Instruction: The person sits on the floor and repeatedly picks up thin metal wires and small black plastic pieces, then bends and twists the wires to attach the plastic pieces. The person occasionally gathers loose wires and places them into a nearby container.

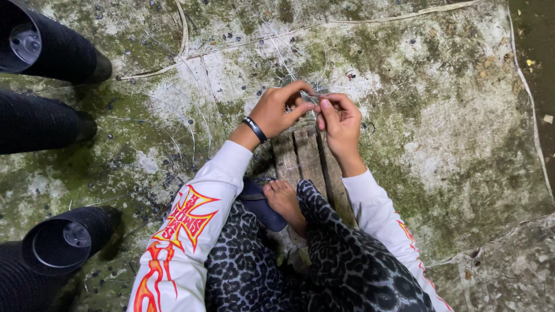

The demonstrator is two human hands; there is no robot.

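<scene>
The ground (451, 133) is old concrete, green with moss and white in patches. Stacks of black plastic pots (40, 40) lie on their sides along the left edge. A long pale cord (347, 22) runs across the top. A small wooden board (306, 153) lies flat under the hands, and a bare foot (284, 199) rests on a dark sandal (263, 208) at its near end.

The left hand (277, 110) wears a black wristband (255, 129). The right hand (340, 121) sits just beside it. Both hands are pinched shut on a thin shiny wire (309, 97), held between thumbs and fingertips just above the far end of the board.

The wire looks very light and bendy. It is probably springy and a bit slippery, with pokey ends. It is best held close to the spot being bent, with a tight pinch.
</scene>
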